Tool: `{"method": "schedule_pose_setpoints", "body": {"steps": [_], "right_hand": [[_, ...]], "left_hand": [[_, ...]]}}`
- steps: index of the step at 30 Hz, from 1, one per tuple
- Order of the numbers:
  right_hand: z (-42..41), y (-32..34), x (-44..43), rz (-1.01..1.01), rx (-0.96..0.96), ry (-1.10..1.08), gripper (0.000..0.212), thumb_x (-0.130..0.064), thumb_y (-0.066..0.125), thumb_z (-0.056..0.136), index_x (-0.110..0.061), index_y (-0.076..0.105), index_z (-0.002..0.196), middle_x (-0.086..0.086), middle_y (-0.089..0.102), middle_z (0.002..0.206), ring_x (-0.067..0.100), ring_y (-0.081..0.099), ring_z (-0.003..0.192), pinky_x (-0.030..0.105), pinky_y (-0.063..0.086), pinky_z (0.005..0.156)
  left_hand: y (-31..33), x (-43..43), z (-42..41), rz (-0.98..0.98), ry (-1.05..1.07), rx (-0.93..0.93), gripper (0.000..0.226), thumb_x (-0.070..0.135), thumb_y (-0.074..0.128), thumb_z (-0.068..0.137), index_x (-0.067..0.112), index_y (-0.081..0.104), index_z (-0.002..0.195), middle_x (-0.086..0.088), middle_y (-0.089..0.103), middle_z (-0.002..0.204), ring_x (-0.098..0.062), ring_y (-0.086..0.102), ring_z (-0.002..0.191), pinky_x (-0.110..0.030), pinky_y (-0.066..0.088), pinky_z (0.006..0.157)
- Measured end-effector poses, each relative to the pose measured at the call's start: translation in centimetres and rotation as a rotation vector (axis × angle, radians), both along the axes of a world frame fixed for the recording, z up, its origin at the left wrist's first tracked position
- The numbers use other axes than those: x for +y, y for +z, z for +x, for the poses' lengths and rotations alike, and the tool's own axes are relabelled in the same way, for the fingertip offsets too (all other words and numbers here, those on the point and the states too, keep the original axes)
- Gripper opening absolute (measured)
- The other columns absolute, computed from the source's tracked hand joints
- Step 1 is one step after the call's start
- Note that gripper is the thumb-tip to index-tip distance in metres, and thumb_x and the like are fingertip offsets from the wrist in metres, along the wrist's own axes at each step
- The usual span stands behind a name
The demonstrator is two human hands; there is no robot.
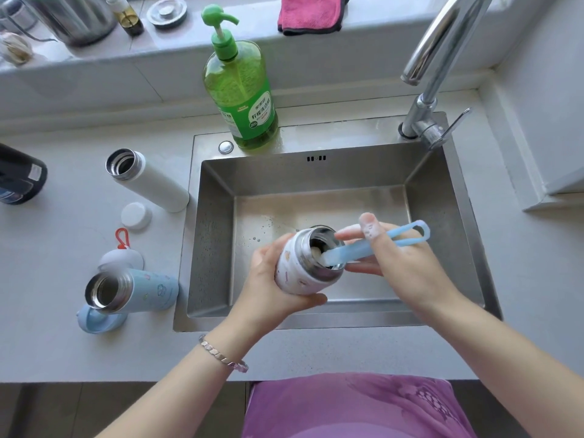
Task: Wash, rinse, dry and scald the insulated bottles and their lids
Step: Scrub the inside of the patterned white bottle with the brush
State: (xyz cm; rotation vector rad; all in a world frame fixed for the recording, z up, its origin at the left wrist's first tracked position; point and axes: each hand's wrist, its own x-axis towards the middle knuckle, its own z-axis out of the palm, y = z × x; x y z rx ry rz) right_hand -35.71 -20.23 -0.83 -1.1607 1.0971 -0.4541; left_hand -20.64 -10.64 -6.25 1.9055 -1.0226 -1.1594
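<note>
Over the steel sink (442, 248), my left hand (268, 279) grips a short white patterned insulated bottle (300, 270), its open mouth tilted to the right. My right hand (401, 263), foamy at the thumb, holds a light blue bottle brush (379, 243) whose head is inside the bottle's mouth. On the counter to the left stand a tall white bottle (151, 178) and a light blue bottle (132, 290), both open. A white lid (136, 215), a white lid with a red loop (121, 259) and a blue lid (98, 320) lie beside them.
A green dish soap pump bottle (243, 90) stands on the sink's back rim. The chrome tap (433, 74) rises at the back right. A pink cloth (311, 12), a steel pot and small items sit on the rear ledge. A dark object (19, 175) lies at the far left.
</note>
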Motion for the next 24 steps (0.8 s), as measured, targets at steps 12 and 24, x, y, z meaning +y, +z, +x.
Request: {"method": "schedule_pose_setpoints", "body": {"steps": [12,24], "right_hand": [[-0.6,-1.0,1.5,-0.207,0.073,0.099,0.033,-0.05,0.043,0.088,-0.033,0.071,0.085,-0.01,0.072,0.087,0.01,0.066,0.089,0.045,0.052,0.086],[-0.9,1.9,-2.1,-0.771,0.729,0.799,0.032,-0.016,0.045,0.09,-0.028,0.057,0.117,-0.008,0.06,0.099,0.011,0.054,0.086,0.026,0.044,0.073]], "left_hand": [[0.7,-0.6,0.3,0.264,0.077,0.463,0.094,0.059,0.065,0.05,0.028,0.038,0.134,0.001,0.056,0.122,-0.009,0.062,0.103,-0.037,0.054,0.089],[-0.3,-0.8,0.3,0.232,0.38,0.308,0.064,0.063,0.068,0.039,0.042,0.053,0.098,-0.006,0.049,0.124,-0.017,0.061,0.098,-0.03,0.057,0.071]]}}
